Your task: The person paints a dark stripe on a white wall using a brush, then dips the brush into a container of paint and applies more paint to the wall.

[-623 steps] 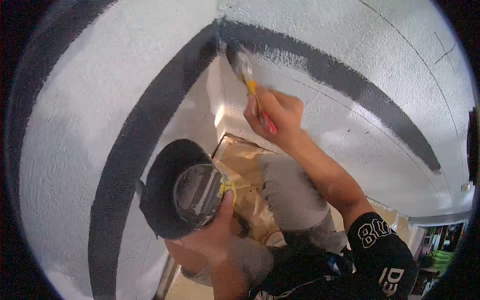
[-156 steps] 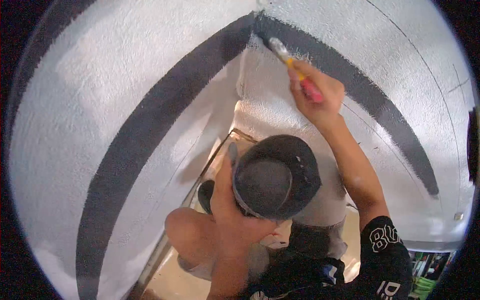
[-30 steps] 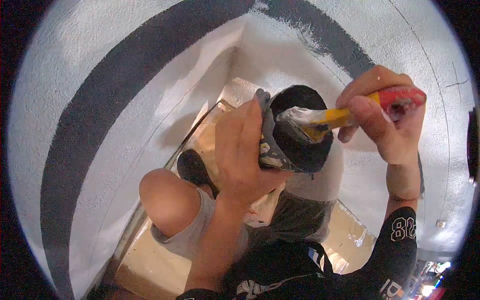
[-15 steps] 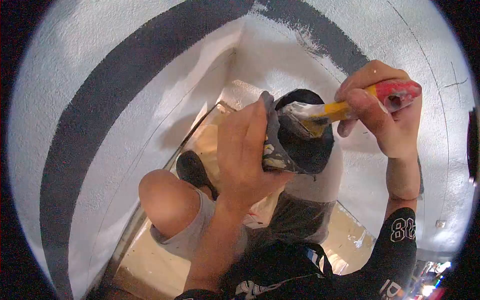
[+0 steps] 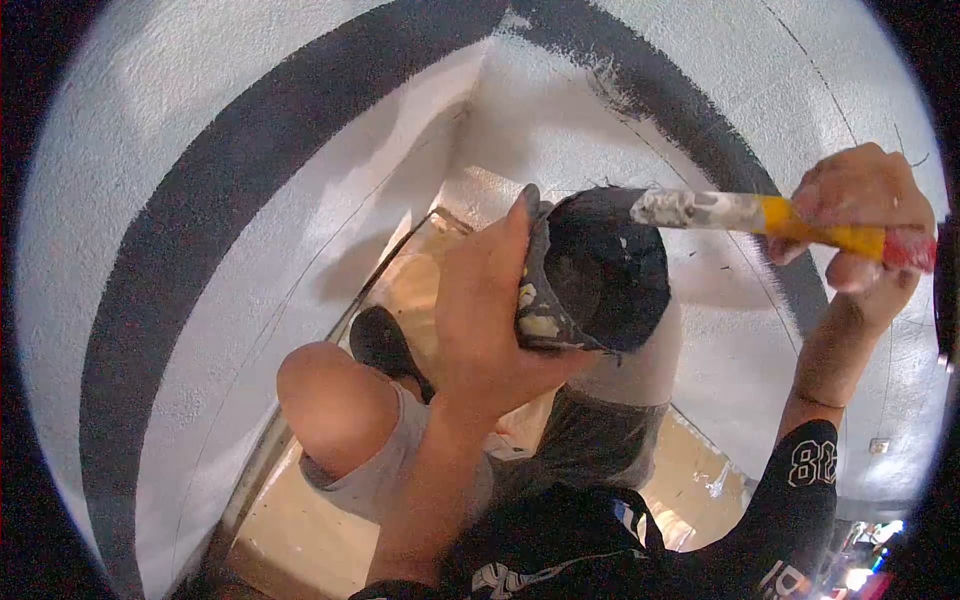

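My left hand [image 5: 485, 310] is wrapped round a small paint pot [image 5: 540, 300], tilted so its dark inside faces me. Dark paint coats the pot's inner wall, and pale smears mark its outside. In my right hand [image 5: 865, 215] is a paintbrush [image 5: 735, 212] with a yellow and red handle and a white-smeared ferrule. Its dark bristles overlap the upper rim of the pot in this view. The fingers of my right hand close round the handle, slightly blurred.
Broad dark grey painted bands [image 5: 240, 190] curve over the white textured wall [image 5: 110, 120], meeting near the top at the corner. Thin pencil lines run beside them. My bent knee [image 5: 335, 395] and a dark shoe [image 5: 380, 345] are below, over a yellowish floor covering [image 5: 310, 530].
My right hand has moved right, drawing the brush from inside the pot up to its rim. The brush now lies nearly level. My left hand and the pot stay almost in place.
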A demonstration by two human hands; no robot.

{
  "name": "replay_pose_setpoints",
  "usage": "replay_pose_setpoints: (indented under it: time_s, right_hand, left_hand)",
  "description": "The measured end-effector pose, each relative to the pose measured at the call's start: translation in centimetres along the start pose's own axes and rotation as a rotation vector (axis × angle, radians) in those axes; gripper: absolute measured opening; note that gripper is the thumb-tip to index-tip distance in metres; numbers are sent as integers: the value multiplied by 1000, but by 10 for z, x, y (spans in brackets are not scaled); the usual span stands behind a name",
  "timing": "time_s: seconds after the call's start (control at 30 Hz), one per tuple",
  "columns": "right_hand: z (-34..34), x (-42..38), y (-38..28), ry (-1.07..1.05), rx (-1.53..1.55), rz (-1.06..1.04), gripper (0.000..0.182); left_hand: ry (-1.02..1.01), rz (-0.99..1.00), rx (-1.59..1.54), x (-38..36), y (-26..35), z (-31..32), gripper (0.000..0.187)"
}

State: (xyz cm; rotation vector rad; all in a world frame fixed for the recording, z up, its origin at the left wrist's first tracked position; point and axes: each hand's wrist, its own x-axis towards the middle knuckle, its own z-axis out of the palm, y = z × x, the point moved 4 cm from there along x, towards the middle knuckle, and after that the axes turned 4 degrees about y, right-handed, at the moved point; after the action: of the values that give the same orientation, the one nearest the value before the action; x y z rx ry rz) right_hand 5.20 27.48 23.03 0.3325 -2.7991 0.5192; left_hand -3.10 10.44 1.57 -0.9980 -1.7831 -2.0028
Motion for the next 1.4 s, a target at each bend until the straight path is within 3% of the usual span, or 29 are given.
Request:
replay_pose_setpoints:
  time_s: [0.1,0.2,0.33,0.53,0.63,0.7,0.83,0.9,1.03,1.13,1.23,1.3,1.4]
  right_hand:
    - [1,-5,-4,-23,-64,-146,48]
    - [4,-5,-12,-10,-237,-179,46]
    - [14,0,-12,-73,-176,-253,44]
    - [20,-3,-17,-13,-380,-354,40]
    - [21,-11,-11,-3,-327,-311,42]
    - [14,-19,5,350,50,0,29]
    - [13,-15,10,317,225,23,27]
    - [18,-8,1,-27,-148,-186,39]
    - [29,-5,-10,16,-381,-276,36]
    - [30,-3,-4,8,-337,-257,30]
    - [37,3,-8,44,-217,-418,22]
    - [30,-8,17,377,223,-4,26]
    - [6,6,48,285,450,16,31]
  left_hand:
    - [-35,-39,-36,1,1,-1,106]
    - [-31,-71,-73,-3,-3,3,107]
    - [-62,-49,-7,-1,-4,-1,116]
    - [-90,-63,41,-1,-3,1,116]
    - [-81,-56,76,1,-3,2,115]
    - [-51,-44,94,2,-4,4,111]
    - [-59,-41,119,1,-2,5,107]
    - [-51,-28,109,3,1,5,106]
    - [-37,11,92,5,5,6,106]
    - [-45,0,77,6,5,5,105]
    - [-57,-9,119,5,4,6,105]
    - [-83,-57,160,4,3,5,110]
    - [-90,-125,216,2,-3,5,116]
